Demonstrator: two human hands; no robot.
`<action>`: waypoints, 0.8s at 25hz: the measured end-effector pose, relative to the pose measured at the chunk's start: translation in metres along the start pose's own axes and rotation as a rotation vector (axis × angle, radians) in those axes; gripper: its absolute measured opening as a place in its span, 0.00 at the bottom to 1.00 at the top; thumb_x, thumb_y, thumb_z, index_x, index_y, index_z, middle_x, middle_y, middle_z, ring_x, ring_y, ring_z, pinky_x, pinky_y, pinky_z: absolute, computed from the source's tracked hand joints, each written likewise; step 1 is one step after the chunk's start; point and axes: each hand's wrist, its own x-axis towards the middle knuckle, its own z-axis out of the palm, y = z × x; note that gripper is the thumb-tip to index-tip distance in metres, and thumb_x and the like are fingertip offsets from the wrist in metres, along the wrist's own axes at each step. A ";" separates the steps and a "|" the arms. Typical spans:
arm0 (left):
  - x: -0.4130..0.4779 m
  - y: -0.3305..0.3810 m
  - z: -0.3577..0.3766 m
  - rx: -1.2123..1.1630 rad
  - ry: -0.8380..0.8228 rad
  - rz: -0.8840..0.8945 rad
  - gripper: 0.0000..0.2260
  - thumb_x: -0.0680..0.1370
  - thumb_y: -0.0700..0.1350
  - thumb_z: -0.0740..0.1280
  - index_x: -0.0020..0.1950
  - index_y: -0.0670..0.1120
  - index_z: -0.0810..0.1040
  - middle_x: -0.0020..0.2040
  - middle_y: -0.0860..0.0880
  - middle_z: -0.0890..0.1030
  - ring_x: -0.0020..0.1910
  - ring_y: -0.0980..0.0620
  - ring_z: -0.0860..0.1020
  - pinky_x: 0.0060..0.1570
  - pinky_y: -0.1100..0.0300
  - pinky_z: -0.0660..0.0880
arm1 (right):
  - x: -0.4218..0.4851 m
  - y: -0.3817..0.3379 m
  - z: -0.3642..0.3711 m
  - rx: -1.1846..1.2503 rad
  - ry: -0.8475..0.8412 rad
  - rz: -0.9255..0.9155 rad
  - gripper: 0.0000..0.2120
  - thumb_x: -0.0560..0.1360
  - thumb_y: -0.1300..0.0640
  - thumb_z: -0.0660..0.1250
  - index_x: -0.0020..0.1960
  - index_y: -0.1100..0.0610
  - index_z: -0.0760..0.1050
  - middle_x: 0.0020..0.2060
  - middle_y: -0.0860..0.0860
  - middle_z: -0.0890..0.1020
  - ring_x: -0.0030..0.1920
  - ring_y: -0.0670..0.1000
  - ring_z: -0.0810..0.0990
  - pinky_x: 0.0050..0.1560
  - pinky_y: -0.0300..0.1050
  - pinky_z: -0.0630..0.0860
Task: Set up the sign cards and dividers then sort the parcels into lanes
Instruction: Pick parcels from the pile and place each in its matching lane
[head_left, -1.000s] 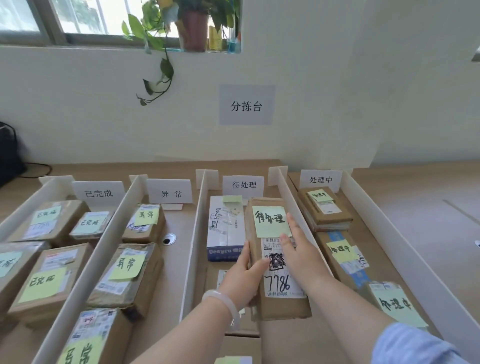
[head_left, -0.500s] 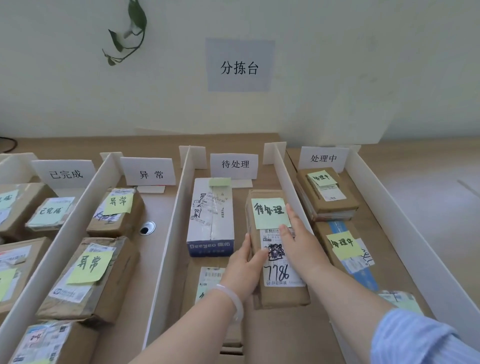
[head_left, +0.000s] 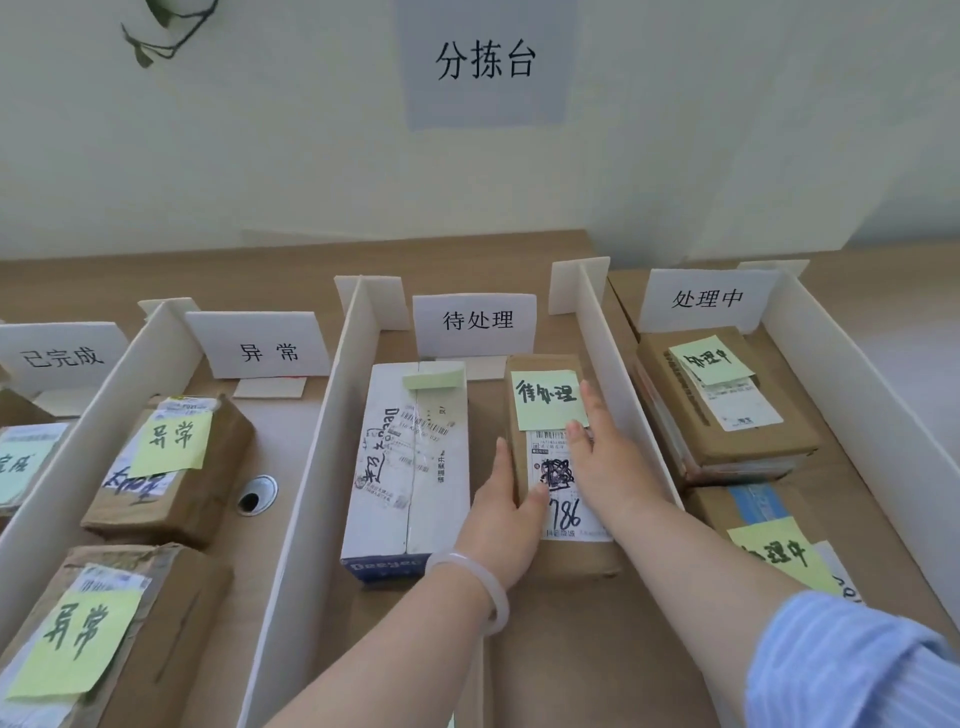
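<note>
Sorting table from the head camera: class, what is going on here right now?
A person is settling a brown parcel with a 待处理 sticky note into the lane behind the 待处理 sign card. The left hand presses its left side, thumb on top; the right hand lies flat on it, fingers straight. It sits beside a white box, between white dividers. Labelled parcels fill neighbouring lanes.

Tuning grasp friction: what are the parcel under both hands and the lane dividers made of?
Parcel: likely brown cardboard, matte, with a white paper label on top. Lane dividers: white rigid sheet, matte, thin edges; foam board or plastic, cannot tell.
</note>
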 end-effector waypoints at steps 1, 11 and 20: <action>0.006 -0.004 0.003 0.029 -0.012 -0.008 0.33 0.83 0.49 0.61 0.81 0.53 0.43 0.71 0.54 0.72 0.60 0.57 0.73 0.56 0.67 0.65 | 0.007 0.004 0.006 -0.001 -0.011 0.015 0.25 0.83 0.44 0.49 0.77 0.35 0.44 0.56 0.48 0.79 0.42 0.49 0.79 0.43 0.47 0.78; 0.015 -0.017 0.013 0.133 -0.046 -0.096 0.41 0.80 0.46 0.66 0.81 0.50 0.39 0.73 0.49 0.70 0.66 0.51 0.73 0.61 0.62 0.69 | 0.019 0.023 0.024 -0.013 -0.096 0.041 0.30 0.82 0.42 0.52 0.77 0.36 0.39 0.67 0.50 0.74 0.54 0.53 0.78 0.53 0.48 0.75; -0.084 0.023 -0.068 0.682 0.129 0.299 0.39 0.79 0.58 0.64 0.80 0.56 0.40 0.81 0.53 0.43 0.80 0.53 0.45 0.78 0.54 0.50 | -0.084 -0.039 -0.054 -0.518 -0.048 -0.378 0.39 0.77 0.37 0.62 0.80 0.43 0.47 0.79 0.46 0.53 0.78 0.49 0.53 0.74 0.49 0.58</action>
